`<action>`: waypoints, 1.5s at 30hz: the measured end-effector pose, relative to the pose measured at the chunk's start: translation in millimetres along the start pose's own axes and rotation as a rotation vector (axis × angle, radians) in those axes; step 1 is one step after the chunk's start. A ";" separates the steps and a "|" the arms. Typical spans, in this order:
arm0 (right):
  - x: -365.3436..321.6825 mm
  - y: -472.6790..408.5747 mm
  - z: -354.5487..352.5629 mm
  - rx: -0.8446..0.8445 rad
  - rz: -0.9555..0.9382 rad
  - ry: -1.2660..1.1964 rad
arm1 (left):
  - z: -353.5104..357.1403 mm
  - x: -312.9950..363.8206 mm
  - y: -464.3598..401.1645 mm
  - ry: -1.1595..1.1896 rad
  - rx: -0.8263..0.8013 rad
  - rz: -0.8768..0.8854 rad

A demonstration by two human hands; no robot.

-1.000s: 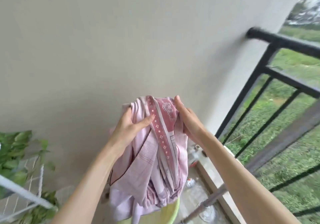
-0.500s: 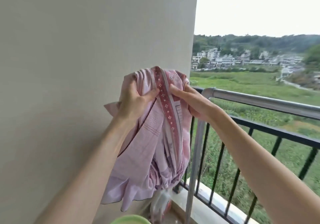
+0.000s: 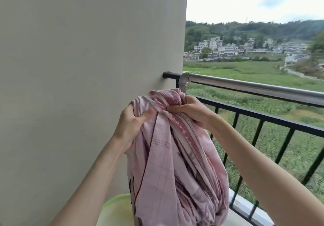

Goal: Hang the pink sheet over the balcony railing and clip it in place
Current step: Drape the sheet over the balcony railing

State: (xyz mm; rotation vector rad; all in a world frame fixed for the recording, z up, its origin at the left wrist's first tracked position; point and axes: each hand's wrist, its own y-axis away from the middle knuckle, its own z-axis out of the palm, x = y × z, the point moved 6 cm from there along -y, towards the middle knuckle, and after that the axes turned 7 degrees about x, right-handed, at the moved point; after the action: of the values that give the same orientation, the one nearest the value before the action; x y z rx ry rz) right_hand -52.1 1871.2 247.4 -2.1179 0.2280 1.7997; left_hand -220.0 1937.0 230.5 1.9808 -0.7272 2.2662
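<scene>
Pink sheet (image 3: 177,157) held bunched at frame ctr, gripped at top by both hands, rest hanging toward 6 o'clock. Left hand (image 3: 133,120) closed on folds at 9 o'clock side of bundle; right hand (image 3: 191,110) pinched shut on patterned border at 3 o'clock side. Balcony railing (image 3: 254,87) seen at 2 o'clock, not touched by sheet. Green tub (image 3: 115,210) partly visible below bundle, at 7 o'clock. Beige wall (image 3: 78,59) fills left half.
</scene>
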 end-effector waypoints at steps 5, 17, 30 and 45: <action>42.4 48.1 -10.9 0.005 0.087 -0.002 | 16.8 -28.4 58.8 0.006 -0.069 -0.160; 178.1 242.1 -28.2 0.218 0.443 0.190 | 65.4 -159.2 155.6 -0.003 -0.118 -0.608; 187.3 333.2 -117.8 0.744 0.642 -0.109 | 75.6 -179.0 208.7 -0.282 -0.316 -0.551; 140.3 301.8 -125.2 0.524 0.324 -0.619 | 66.3 -199.2 258.9 -0.525 -0.781 -0.587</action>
State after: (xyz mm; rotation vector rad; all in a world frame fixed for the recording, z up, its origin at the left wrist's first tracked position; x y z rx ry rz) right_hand -15.2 1560.7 78.2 -1.1566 0.8034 2.1714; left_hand -208.9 1735.5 -34.7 1.9797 -0.7539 0.9328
